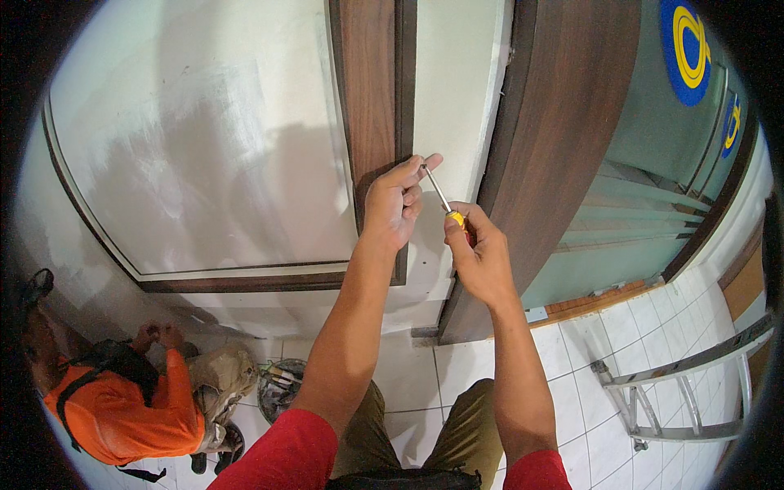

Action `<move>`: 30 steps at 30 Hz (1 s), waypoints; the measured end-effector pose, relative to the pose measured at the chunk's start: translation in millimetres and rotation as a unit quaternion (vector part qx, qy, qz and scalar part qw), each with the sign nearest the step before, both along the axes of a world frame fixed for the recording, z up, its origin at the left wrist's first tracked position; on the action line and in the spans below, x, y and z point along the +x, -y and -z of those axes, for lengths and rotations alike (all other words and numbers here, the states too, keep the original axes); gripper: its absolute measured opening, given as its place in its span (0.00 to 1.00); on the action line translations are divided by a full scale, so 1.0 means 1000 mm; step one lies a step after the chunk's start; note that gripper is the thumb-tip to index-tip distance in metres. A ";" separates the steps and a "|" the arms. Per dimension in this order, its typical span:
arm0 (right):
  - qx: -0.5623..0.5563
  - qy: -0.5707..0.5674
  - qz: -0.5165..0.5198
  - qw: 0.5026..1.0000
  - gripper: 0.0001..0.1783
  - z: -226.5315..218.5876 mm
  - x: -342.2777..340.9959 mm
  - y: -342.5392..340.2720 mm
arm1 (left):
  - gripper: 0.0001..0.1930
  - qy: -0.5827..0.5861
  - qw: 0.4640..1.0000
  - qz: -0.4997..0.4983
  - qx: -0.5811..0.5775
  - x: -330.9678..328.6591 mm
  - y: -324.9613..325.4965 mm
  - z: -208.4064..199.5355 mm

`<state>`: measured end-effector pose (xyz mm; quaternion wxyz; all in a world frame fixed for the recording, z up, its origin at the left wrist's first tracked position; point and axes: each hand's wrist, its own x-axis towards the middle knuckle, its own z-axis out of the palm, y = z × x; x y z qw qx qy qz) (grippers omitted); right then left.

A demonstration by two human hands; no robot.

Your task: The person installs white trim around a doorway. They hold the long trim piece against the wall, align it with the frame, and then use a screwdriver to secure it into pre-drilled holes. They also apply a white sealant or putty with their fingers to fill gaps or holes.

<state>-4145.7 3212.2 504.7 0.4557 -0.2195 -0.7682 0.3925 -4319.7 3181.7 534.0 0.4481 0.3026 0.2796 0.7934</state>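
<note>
My right hand [482,253] grips the yellow and red handle of a screwdriver [437,189]. Its metal shaft slants up and left toward my left hand [394,204]. The fingers of that hand are closed in a pinch around the screwdriver's tip, with one finger pointing out to the right. Whatever small thing may be between them is too tiny to make out. Both hands are in front of a narrow pale wall strip [445,90], between a brown wood panel frame [367,90] on the left and a wide brown door frame [563,106] on the right.
At the lower left a person in an orange shirt [135,408] sits low by the wall. A bucket [269,392] with tools stands beside that person. An aluminium ladder [694,376] is at the right on the white tiled floor [563,392]. Glass [604,253] fills the right side.
</note>
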 end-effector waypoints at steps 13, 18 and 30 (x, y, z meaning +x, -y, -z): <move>0.171 0.088 0.097 0.976 0.17 -0.011 0.011 0.010 | 0.14 -0.120 0.991 -0.024 -0.055 -0.009 0.003 0.004; 0.280 0.119 0.189 0.934 0.17 -0.006 0.009 0.014 | 0.23 -0.171 0.983 -0.021 -0.054 -0.013 0.000 0.008; -0.004 -0.176 0.152 0.973 0.10 -0.016 -0.013 -0.015 | 0.32 -0.143 0.978 -0.118 -0.095 0.004 -0.012 0.004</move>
